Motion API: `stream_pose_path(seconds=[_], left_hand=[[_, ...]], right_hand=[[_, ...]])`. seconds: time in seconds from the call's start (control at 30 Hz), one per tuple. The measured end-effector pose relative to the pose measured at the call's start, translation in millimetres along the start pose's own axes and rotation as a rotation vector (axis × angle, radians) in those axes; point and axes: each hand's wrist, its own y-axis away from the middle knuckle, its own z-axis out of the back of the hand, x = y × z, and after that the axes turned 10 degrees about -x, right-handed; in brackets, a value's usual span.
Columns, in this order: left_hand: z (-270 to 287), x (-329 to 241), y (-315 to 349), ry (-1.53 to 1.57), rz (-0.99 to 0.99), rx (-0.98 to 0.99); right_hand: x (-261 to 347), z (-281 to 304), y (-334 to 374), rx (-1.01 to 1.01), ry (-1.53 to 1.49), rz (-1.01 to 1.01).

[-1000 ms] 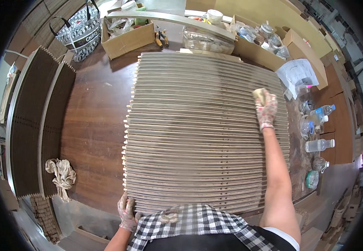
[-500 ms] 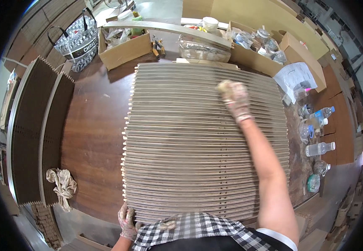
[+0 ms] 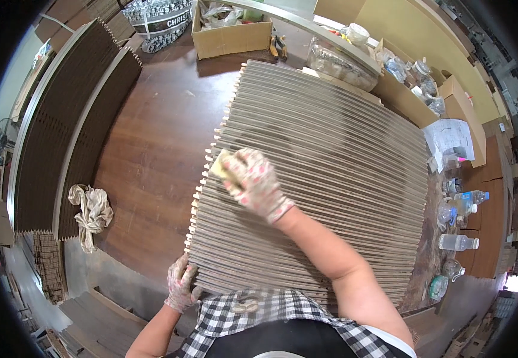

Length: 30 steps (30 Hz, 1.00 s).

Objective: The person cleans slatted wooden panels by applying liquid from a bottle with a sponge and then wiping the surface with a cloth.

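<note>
A wide row of narrow brown wooden strips (image 3: 330, 173) lies side by side on the table, with pale dowel pegs (image 3: 194, 212) sticking out along its left ends. My right hand (image 3: 256, 184), in a white glove with pink spots, is closed around a pale yellow sponge-like pad (image 3: 220, 164). It presses the pad onto the strips near their left ends, and part of the pad is hidden by the fingers. At the near left corner of the row rests my left hand (image 3: 181, 283), gloved alike, fingers stretched along the edge and thumb apart.
Stacked boards (image 3: 62, 131) and a crumpled cloth (image 3: 93, 215) are at the left. Behind the strips stand a cardboard box (image 3: 233, 40), orange-handled pliers (image 3: 278, 48) and a plastic-wrapped bundle (image 3: 342, 62). Several bottles (image 3: 459, 242) line the right edge below a paper sheet (image 3: 450, 140).
My right hand has swept the pad from the far right part of the strips to their left ends. The view has turned, while my left hand stays at the near left corner.
</note>
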Motion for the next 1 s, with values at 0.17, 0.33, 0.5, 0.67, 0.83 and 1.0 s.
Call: stream_pose_path(seconds=[0.17,0.33,0.5,0.67,0.83,1.0], left_hand=[[-0.5,-1.2,0.9,0.034,0.01,-0.027],[-0.6,-3.3,-1.2,0.043,0.003,0.005],[4.5,-4.4,-3.1,0.062,-0.002,-0.019],[6.5,-3.7,-12.2,0.064,-0.009,0.027],[8.8,-3.8,-9.2,0.093,-0.015,-0.002],[7.0,-2.3,-5.7,0.114,-0.022,-0.023]], right_hand=[[-44.9,68.6,33.7,0.005,0.298,-0.133],[-153.2,229.2,127.9,-0.199,0.778,-0.482],[-103.6,173.1,82.1,-0.344,0.539,-0.471],[7.9,3.9,27.5,0.03,0.209,-0.045],[-45.8,50.4,40.0,0.002,0.411,-0.06],[-118.4,154.8,75.9,-0.223,0.745,-0.419]])
